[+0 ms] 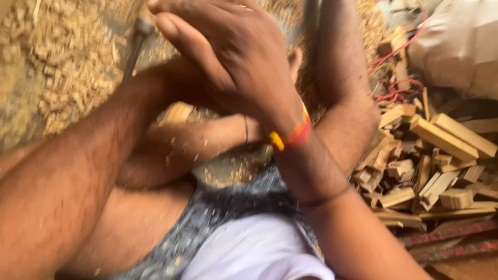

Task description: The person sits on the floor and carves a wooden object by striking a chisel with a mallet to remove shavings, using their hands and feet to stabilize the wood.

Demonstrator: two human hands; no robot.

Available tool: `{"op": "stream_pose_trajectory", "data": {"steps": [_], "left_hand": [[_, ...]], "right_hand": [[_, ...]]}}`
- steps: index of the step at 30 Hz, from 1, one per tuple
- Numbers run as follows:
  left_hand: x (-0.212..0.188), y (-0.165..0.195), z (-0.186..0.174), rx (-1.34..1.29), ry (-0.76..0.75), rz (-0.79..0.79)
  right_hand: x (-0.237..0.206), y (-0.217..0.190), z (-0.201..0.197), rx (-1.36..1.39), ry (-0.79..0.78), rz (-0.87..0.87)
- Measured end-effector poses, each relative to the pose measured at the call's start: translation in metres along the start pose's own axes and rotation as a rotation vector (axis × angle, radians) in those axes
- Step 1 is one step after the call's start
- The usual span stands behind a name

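The right hand [233,57] lies curled over the hidden left hand, its hold untellable, beside a thin rod [136,44] above the floor's [21,103] shavings; likely stiff, hard, best gripped mid-shaft.

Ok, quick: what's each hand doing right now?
Left hand: hidden behind the right hand, cannot be told.
Right hand: fingers curled, grip contents cannot be told.

One package shows: a large pale beige sack [461,44] at the upper right corner, bulging and creased, lying behind the heap of cut wood blocks [430,161]. No labels, signs or screens are visible anywhere.
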State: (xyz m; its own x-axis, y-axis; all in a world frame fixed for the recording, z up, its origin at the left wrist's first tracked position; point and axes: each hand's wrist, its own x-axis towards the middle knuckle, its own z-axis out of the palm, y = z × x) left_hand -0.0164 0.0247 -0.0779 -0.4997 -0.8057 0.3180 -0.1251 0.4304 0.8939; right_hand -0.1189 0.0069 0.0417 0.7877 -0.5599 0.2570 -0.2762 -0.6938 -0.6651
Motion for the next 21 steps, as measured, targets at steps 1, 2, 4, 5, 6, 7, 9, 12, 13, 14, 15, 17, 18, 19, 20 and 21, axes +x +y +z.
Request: {"op": "stream_pose_trajectory", "data": {"steps": [1,2,4,5,6,7,9,12,13,14,15,17,18,19,20,21], "left_hand": [[0.005,0.002,0.0,0.162,-0.001,0.009],[0.008,0.005,0.003,0.301,-0.005,0.005],[0.015,0.011,0.003,0.102,-0.025,-0.166],[0.017,0.015,0.002,0.035,-0.031,-0.235],[0.019,0.018,0.002,0.034,-0.016,-0.091],[0.019,0.022,0.001,0.018,-0.007,0.045],[0.018,0.03,0.008,-0.039,0.001,0.103],[0.013,0.033,0.013,-0.059,-0.001,-0.111],[0.012,0.031,0.014,-0.003,-0.018,-0.143],[0.011,0.028,0.013,0.051,-0.029,-0.162],[0.012,0.024,0.011,0.073,-0.032,-0.187],[0.014,0.015,0.007,0.05,-0.016,-0.188],[0.016,0.013,0.007,0.028,-0.005,-0.166],[0.017,0.011,0.006,0.005,0.016,-0.112],[0.019,0.01,0.006,-0.032,0.035,-0.071],[0.021,0.011,0.008,-0.047,0.051,-0.058]], "right_hand": [[-0.004,0.004,-0.007,0.04,0.024,0.023],[-0.011,0.004,-0.016,0.069,0.038,0.07],[-0.027,-0.007,-0.043,-0.013,0.076,0.143],[-0.032,-0.015,-0.055,-0.151,0.098,0.084],[-0.027,-0.016,-0.061,-0.207,0.097,0.044],[-0.024,-0.021,-0.065,-0.264,0.097,0.005],[-0.014,-0.016,-0.055,-0.19,0.031,0.005],[-0.019,0.01,-0.032,-0.046,-0.049,-0.031],[-0.028,0.022,-0.031,-0.058,0.008,-0.067],[-0.037,0.034,-0.032,-0.06,0.043,-0.105],[-0.046,0.043,-0.038,-0.053,0.058,-0.102],[-0.062,0.049,-0.045,-0.034,0.066,-0.036],[-0.063,0.049,-0.048,-0.026,0.077,-0.025],[-0.064,0.047,-0.055,-0.028,0.099,-0.017],[-0.064,0.043,-0.057,-0.021,0.122,-0.007],[-0.064,0.041,-0.061,-0.015,0.154,0.015]]}}
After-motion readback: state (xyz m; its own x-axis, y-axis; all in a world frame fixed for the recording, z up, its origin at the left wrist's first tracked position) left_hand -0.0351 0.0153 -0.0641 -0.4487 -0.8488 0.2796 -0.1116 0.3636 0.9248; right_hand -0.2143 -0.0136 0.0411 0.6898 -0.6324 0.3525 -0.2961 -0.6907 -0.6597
